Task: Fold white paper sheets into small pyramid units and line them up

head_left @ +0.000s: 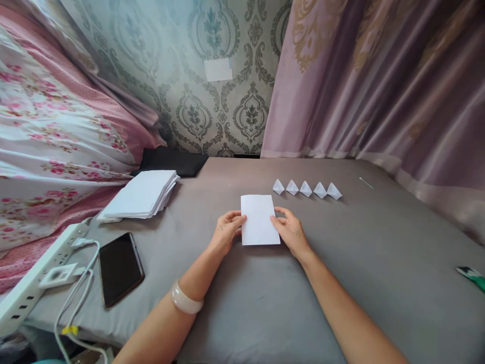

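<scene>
A blank white sheet of paper (259, 220) is held upright in portrait form between both hands, a little above the grey cloth surface. My left hand (226, 228) pinches its left edge, thumb in front and fingers behind. On the opposite edge, my right hand (291, 230) grips the paper the same way. Beyond it, to the right, several small folded white paper shapes (305, 188) stand in a row. A stack of white paper (142, 194) lies at the left.
A dark phone (120, 269) lies at the left beside a white power strip (45, 270) with white cables (89, 268). Behind the paper stack is a black flat item (174, 161). A thin white stick (366, 182) and a green object (472, 277) are at the right. Curtains (341, 86) hang behind.
</scene>
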Motion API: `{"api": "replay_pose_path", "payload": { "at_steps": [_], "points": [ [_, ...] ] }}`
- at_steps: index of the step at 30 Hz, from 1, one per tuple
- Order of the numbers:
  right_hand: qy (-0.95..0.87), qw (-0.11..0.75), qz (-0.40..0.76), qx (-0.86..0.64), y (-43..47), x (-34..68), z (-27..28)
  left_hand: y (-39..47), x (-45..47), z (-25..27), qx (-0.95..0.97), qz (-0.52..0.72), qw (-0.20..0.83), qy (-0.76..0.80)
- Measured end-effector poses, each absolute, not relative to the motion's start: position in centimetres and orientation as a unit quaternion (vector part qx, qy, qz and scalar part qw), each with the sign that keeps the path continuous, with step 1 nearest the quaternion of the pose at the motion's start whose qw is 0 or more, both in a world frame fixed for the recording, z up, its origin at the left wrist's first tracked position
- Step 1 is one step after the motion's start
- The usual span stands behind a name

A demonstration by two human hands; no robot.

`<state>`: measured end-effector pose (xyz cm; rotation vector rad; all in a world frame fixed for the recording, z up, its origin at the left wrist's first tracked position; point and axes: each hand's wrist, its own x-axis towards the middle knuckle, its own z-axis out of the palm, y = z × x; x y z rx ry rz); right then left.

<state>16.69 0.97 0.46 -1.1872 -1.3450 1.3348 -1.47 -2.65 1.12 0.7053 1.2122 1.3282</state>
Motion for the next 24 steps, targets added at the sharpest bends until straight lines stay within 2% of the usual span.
{"api": "replay_pose_path", "payload": {
  "at_steps": [5, 10, 14, 20, 22, 24],
  "points": [
    [-0.563, 0.381, 0.539, -0.498, 1.0, 17.1, 0.3, -2.5, -2.4, 0.7, 0.386, 0.508, 0.477, 0.605],
    [-0.53, 0.311, 0.57, -0.545, 1.0, 17.5, 0.3, -2.9, -4.3, 0.5, 0.684, 0.345, 0.273, 0.582],
    [-0.485, 0.312, 0.606, -0.548, 0.9, 17.6, 1.1, -3.3, -5.1, 0.8, 0.773, 0.251, 0.257, 0.524],
    [-0.471, 0.29, 0.617, -0.56, 1.0, 17.6, 1.4, -3.0, -4.9, 0.1, 0.793, 0.252, 0.209, 0.513],
    [-0.506, 0.266, 0.594, -0.566, 1.2, 18.1, 1.2, -2.9, -4.8, -0.1, 0.792, 0.257, 0.198, 0.517],
    [-0.599, 0.249, 0.514, -0.561, 1.4, 19.0, 1.1, -2.8, -4.7, -0.2, 0.79, 0.261, 0.195, 0.52]
  ]
}}
